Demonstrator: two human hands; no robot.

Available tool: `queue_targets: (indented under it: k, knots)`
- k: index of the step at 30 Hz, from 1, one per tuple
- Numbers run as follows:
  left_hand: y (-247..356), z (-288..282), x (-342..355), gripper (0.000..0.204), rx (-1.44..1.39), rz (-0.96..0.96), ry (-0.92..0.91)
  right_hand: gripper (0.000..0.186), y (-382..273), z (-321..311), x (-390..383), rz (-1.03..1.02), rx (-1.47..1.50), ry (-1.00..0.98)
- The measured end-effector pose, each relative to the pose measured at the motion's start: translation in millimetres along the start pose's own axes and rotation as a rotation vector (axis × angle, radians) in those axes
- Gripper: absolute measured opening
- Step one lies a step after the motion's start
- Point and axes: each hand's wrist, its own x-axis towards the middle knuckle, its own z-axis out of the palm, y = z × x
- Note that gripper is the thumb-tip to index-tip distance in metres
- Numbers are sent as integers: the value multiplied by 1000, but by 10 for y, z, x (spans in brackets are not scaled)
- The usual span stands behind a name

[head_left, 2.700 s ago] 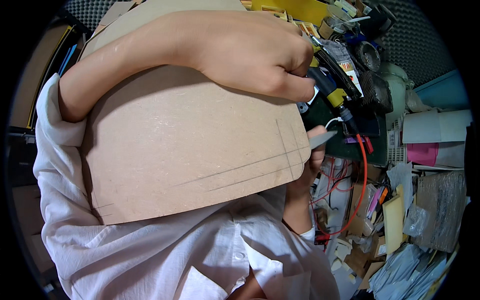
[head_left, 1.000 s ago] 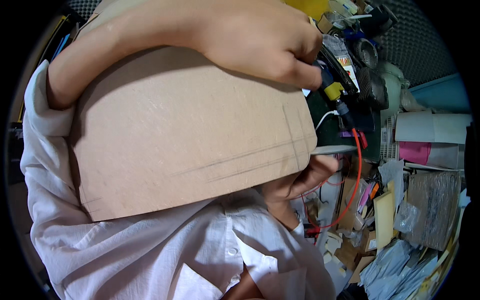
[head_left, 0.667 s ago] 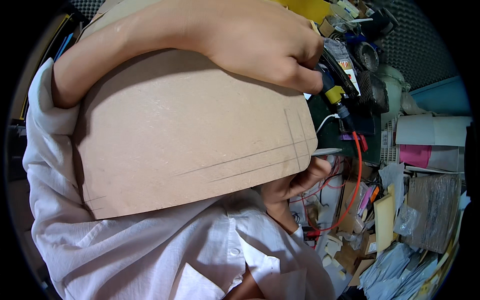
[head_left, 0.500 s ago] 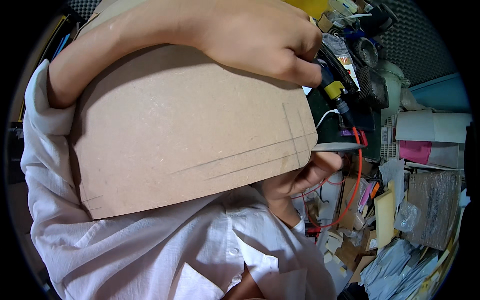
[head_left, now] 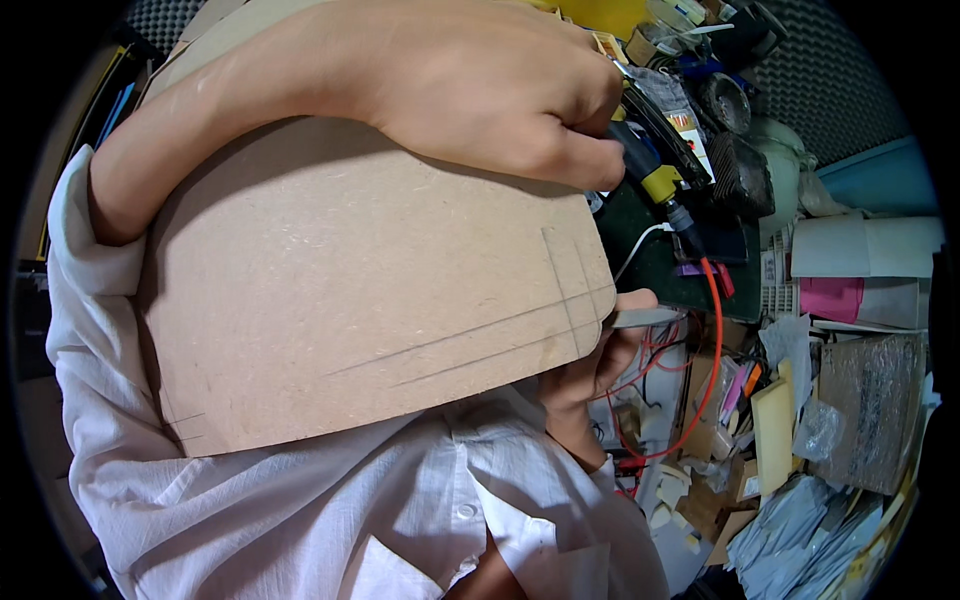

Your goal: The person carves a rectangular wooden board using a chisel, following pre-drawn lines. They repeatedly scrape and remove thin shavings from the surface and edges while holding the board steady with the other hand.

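A tan fiberboard sheet [head_left: 370, 270] with pencilled crossing lines is held against my body. My left hand [head_left: 520, 105] lies across its upper part, fingers curled over the far right edge, the forearm along its top. My right hand [head_left: 600, 355] is below the board's right corner, partly hidden, with fingers closed on a flat grey metal tool [head_left: 643, 318], which looks like a file or blade. That tool sits at the board's corner.
At upper right, a dark green surface [head_left: 630, 280] bears a yellow-and-black air tool [head_left: 660, 180] with a red hose [head_left: 715, 350] and assorted clutter. Paper sheets [head_left: 860, 245], a wrapped board [head_left: 870, 410], plastic bags [head_left: 790, 540] and scraps crowd the right side.
Since half a second ago the board, my left hand and my right hand with the grey tool appear shifted slightly down and left. The tool has moved back and forth at the corner over these frames.
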Motion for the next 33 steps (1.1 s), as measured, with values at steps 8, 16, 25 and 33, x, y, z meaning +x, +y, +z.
queue_targets:
  k: [8,16,25,33]
  knots:
    - [-25,137,-42,40,140,8,126,16,51,3,117,-163,-205,-46]
    - [34,-3,-30,40,9,-30,-9,15,8,45,139,-181,-176,-68]
    - [72,45,-45,39,122,-50,9,14,0,40,186,-43,-73,-83]
    - [48,27,-73,38,77,-56,32,14,20,21,293,43,9,-109]
